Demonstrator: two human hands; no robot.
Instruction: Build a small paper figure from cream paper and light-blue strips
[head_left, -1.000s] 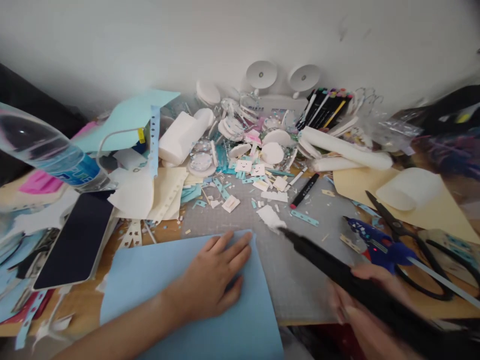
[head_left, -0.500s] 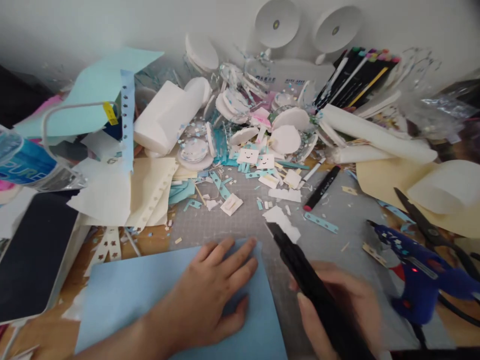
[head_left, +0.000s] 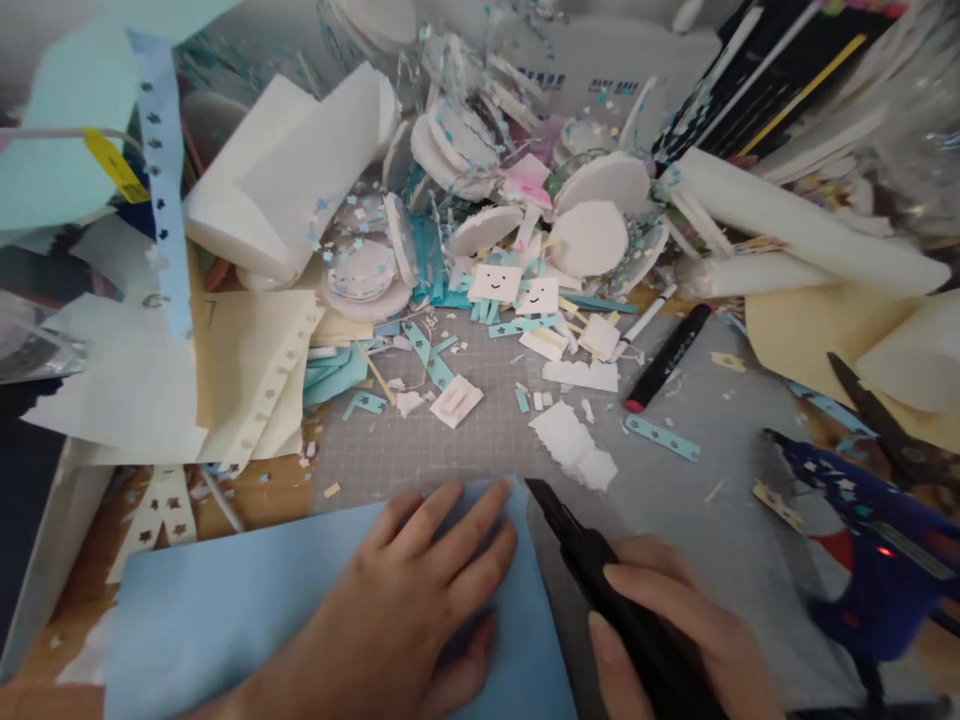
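Note:
A sheet of light blue paper (head_left: 247,600) lies over the near part of a grey cutting mat (head_left: 480,440). My left hand (head_left: 420,600) rests flat on it near the right edge, fingers spread. My right hand (head_left: 675,610) is closed around a black utility knife (head_left: 600,570). The blade points up and left, and its tip is close to the paper's top right corner; whether it touches the paper I cannot tell. Beyond the knife lies a torn white paper scrap (head_left: 574,445).
At the right are a blue glue gun (head_left: 862,560) with a red light and black scissors (head_left: 874,405). A black marker (head_left: 667,360) lies on the mat. White foam discs (head_left: 589,240) and paper scraps pile up at the back. Punched cream paper (head_left: 262,380) stands at the left.
The knife has come down and left, its blade tip now nearer the paper's corner. My left hand stays flat on the paper. The view has tilted down and moved closer.

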